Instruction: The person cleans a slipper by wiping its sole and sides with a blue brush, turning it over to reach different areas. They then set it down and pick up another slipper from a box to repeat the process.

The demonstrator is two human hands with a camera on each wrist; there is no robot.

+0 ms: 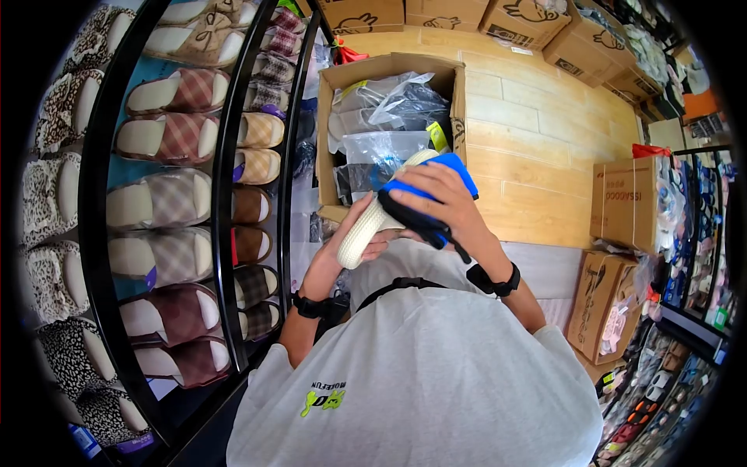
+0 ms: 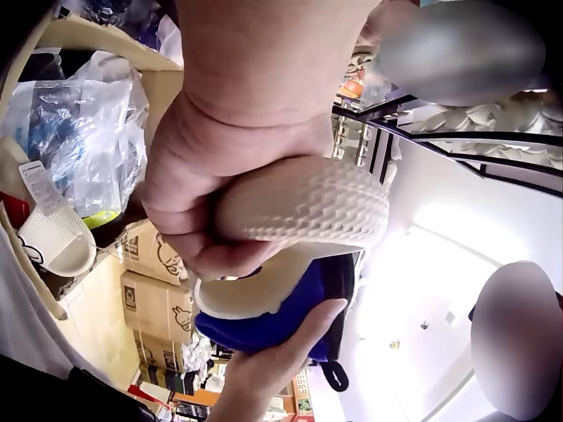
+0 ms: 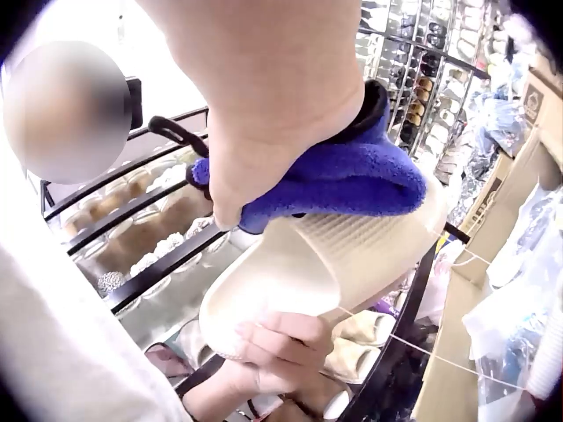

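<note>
A cream slipper (image 1: 360, 241) with a textured sole is held up in front of the person's body. The left hand (image 1: 342, 231) grips one end, fingers curled over the edge into the footbed in the right wrist view. Over the strap, the right hand (image 1: 447, 204) holds a blue plush cloth (image 3: 343, 180) with black edging and a small black loop. The cloth lies against the slipper's upper, and the right thumb shows along its black part in the left wrist view. Most of the right fingers are hidden behind the cloth in the right wrist view.
An open carton (image 1: 461, 101) with plastic-bagged goods stands just ahead. Another cream slipper (image 2: 57, 242) with a tag lies in it. To the left, a black-framed rack (image 1: 226, 194) displays rows of slippers. More cartons (image 1: 622, 202) and a shoe rack stand at the right.
</note>
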